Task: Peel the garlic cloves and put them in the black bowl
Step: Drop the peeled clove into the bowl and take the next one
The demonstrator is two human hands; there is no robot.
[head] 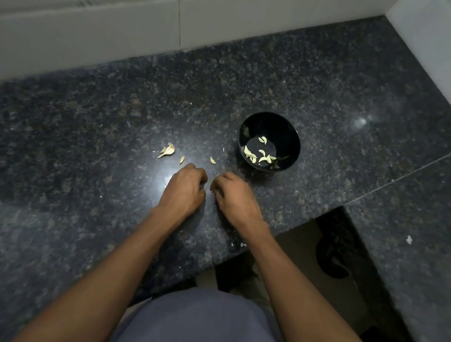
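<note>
— Looking into your black bowl [269, 142], what have you got?

— Several peeled garlic cloves [257, 154], pale and curved, lying on the bottom, most bunched toward the near-left side and one [262, 139] apart toward the middle.

— And outside it, on the granite counter [75, 129]?

— One loose clove [213, 160] lies just left of the bowl, its long axis running from far-left to near-right. A smaller piece [182, 160] lies further left, roughly upright in the frame, and a cluster of garlic and skin [167, 151] lies beyond that (clove or husk, too small to tell).

— Your hands?

— Your left hand [187, 186] and right hand [232, 196] rest close together on the counter, just near of the loose clove, knuckles up, fingers curled under. A pale sliver [218, 174] shows at your right fingertips; whether either hand pinches a clove, you can't tell from here.
</note>
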